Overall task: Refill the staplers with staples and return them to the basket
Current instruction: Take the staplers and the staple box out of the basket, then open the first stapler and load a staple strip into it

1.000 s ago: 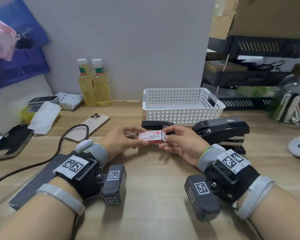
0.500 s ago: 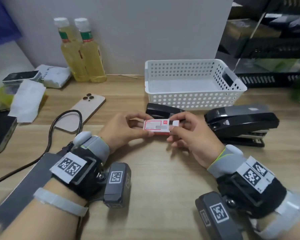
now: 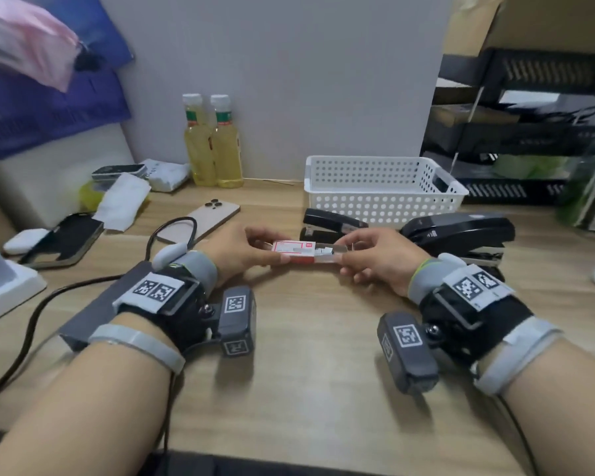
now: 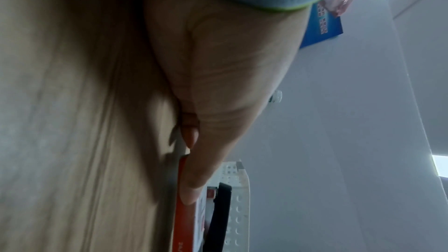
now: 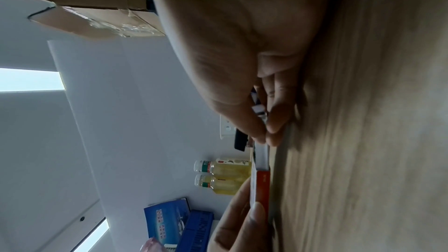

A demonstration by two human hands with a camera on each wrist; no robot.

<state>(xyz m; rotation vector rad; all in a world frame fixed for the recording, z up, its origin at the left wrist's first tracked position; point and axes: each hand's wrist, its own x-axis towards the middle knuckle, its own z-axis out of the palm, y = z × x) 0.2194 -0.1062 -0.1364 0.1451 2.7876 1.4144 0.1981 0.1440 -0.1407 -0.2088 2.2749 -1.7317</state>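
Staple box [image 3: 293, 251] tray half out

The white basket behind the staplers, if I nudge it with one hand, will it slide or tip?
The white basket would probably slide rather than tip: it is low, wide and sits flat on the wooden desk. It is likely light, being perforated plastic with nothing visible inside. Its thin walls may flex a little under a push.

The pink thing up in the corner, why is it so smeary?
Head view: the pink bag is motion-blurred at the stretched wide-angle edge; the staple box in the middle stays fairly sharp. Both wrist views: the wooden desk streaks softly.
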